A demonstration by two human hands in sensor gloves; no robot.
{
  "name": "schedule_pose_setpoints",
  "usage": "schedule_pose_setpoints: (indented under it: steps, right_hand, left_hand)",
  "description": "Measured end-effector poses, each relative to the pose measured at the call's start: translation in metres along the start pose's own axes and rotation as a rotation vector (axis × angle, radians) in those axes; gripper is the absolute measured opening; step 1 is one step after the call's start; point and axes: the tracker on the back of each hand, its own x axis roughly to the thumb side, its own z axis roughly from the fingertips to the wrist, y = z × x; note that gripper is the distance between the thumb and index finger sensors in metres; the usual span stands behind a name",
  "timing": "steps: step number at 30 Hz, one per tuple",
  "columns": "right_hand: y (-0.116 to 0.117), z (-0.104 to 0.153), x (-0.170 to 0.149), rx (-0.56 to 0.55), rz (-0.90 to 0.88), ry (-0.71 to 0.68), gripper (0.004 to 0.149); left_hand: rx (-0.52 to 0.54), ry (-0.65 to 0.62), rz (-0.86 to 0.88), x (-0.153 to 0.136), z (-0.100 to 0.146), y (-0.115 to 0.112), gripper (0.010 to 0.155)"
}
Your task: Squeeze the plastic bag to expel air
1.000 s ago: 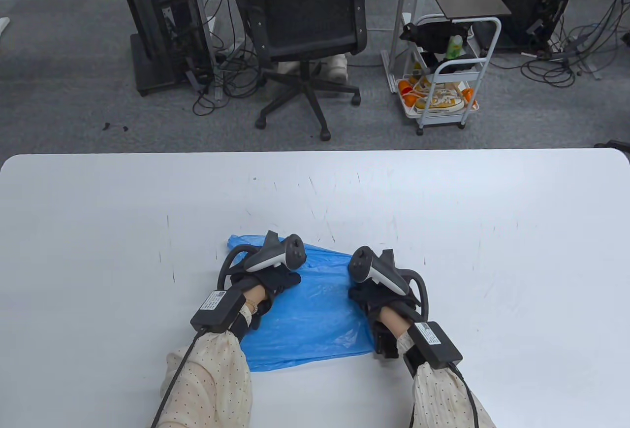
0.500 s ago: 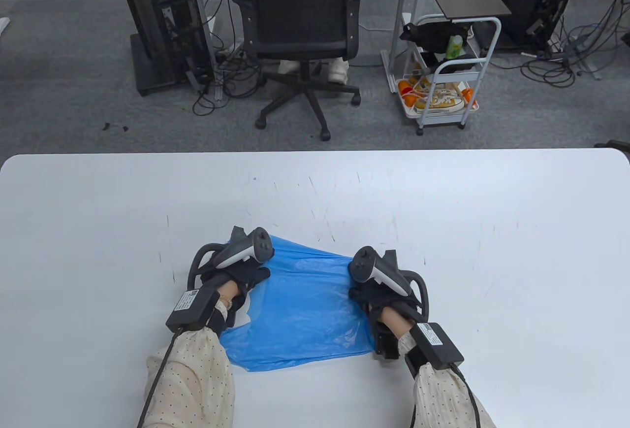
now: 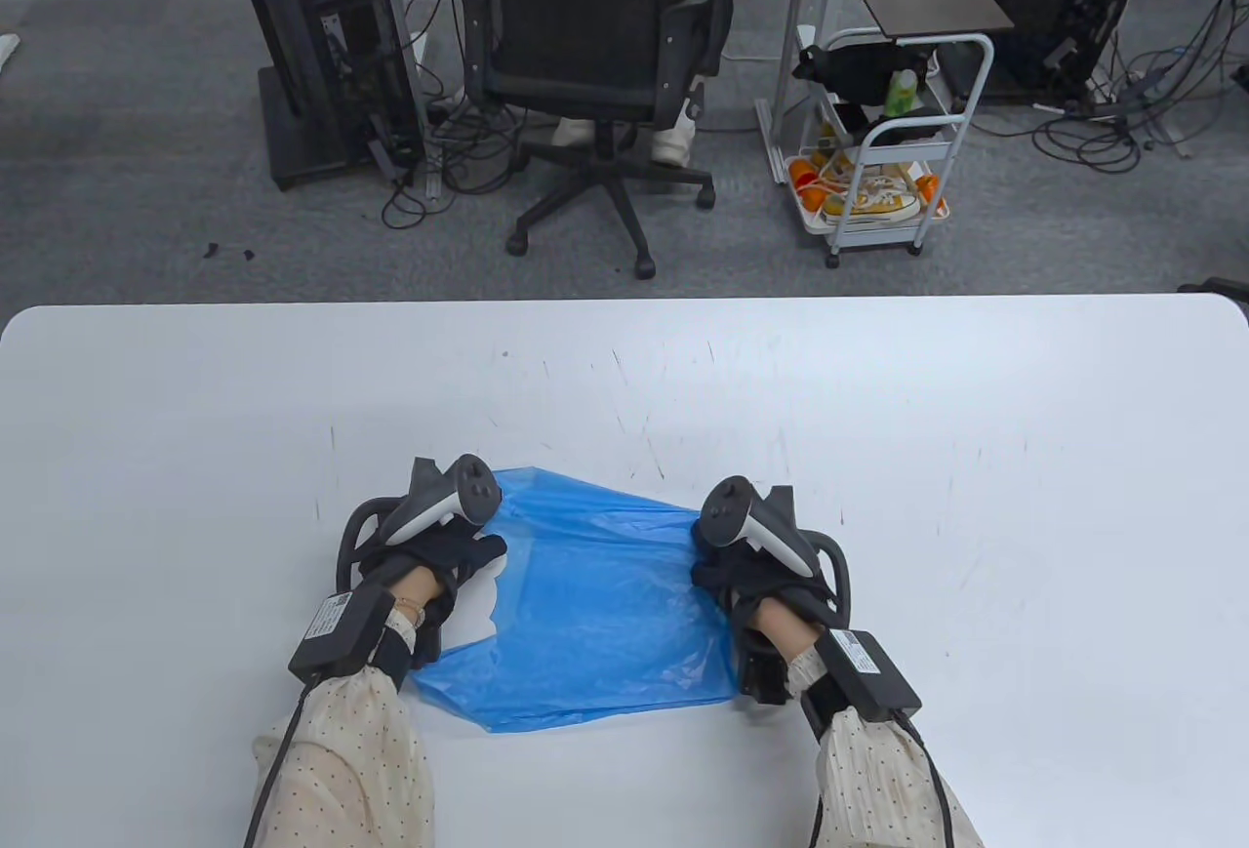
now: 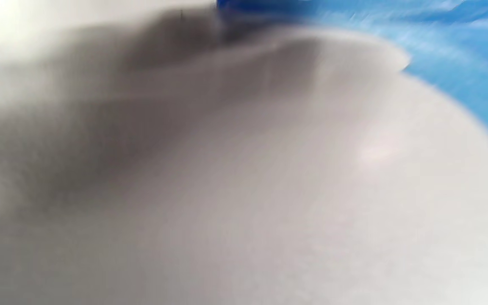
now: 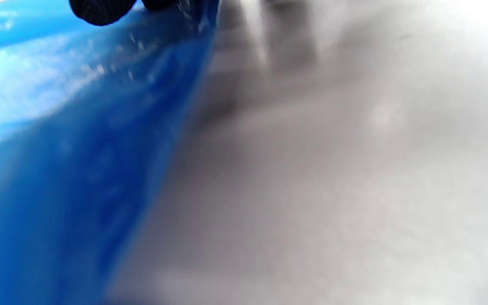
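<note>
A blue plastic bag (image 3: 605, 614) lies flat on the white table (image 3: 624, 380), near its front edge. My left hand (image 3: 444, 560) is on the bag's left edge and holds its upper left corner; the fingers are hidden under the tracker. My right hand (image 3: 727, 580) holds the bag's right edge, where the plastic bunches toward it. The bag's top edge runs taut between the two hands. In the right wrist view a gloved fingertip (image 5: 100, 10) rests on the bag (image 5: 57, 148). The left wrist view is blurred and shows the bag (image 4: 451, 46) at the upper right.
The table's bare surface stretches wide to the left, right and far side of the bag. Beyond the far edge stand an office chair (image 3: 595, 38) and a white cart (image 3: 878, 165) on the floor.
My left hand has moved left and slightly toward me, drawing the bag's left side out with it, so the bag lies wider. My right hand has stayed in place.
</note>
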Motion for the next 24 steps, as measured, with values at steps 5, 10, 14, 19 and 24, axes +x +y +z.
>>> schedule_pose_setpoints:
  steps: [5, 10, 14, 19, 24]
  right_hand:
    - [-0.016, 0.032, 0.012, -0.178, 0.052, -0.074, 0.063]
    - [-0.024, 0.074, 0.026, -0.362, 0.06, -0.136, 0.065]
    - [-0.018, 0.105, 0.031, -0.506, 0.082, -0.182, 0.067]
    - [0.001, 0.132, 0.028, -0.602, 0.144, -0.217, 0.068]
    - [0.021, 0.142, 0.018, -0.604, 0.192, -0.211, 0.068]
  left_hand:
    - [0.21, -0.046, 0.01, 0.01, 0.046, 0.023, 0.073]
    - [0.413, -0.081, -0.024, 0.023, 0.096, 0.028, 0.073]
    - [0.538, -0.095, -0.065, 0.03, 0.132, 0.016, 0.074]
    - [0.632, -0.095, -0.077, 0.033, 0.156, -0.007, 0.074]
    - [0.634, -0.101, -0.064, 0.034, 0.159, -0.032, 0.074]
